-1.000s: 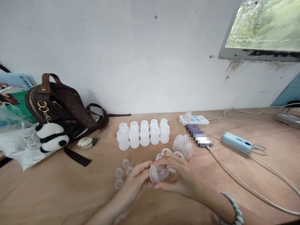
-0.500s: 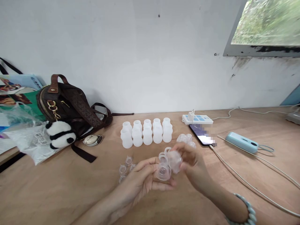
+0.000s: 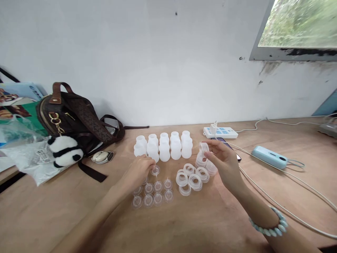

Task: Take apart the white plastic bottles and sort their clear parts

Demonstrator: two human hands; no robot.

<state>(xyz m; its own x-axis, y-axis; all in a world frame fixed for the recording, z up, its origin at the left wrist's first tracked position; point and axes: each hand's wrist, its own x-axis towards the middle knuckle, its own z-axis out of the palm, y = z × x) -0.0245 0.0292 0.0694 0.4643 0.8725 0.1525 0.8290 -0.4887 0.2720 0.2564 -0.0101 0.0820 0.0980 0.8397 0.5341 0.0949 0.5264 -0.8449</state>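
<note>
My right hand pinches a clear plastic cap between thumb and fingers, over a small group of clear domed covers. My left hand, fingers bent and together, has its fingertips at the rim of a small clear disc with a thin tip. Below it, more such clear discs lie in rows, some partly hidden by the hand. Between the hands, several translucent ring caps lie in a loose cluster. Behind them, white bottles stand upright in two rows.
At the left are a brown backpack with a panda pouch, a plastic bag and a computer mouse. A power strip, a phone behind my right hand, cables and a light blue device occupy the right.
My hands have moved apart; they were together holding clear pieces. The ring caps now lie on the table. My left hand went left to the discs, my right up to the domed covers.
</note>
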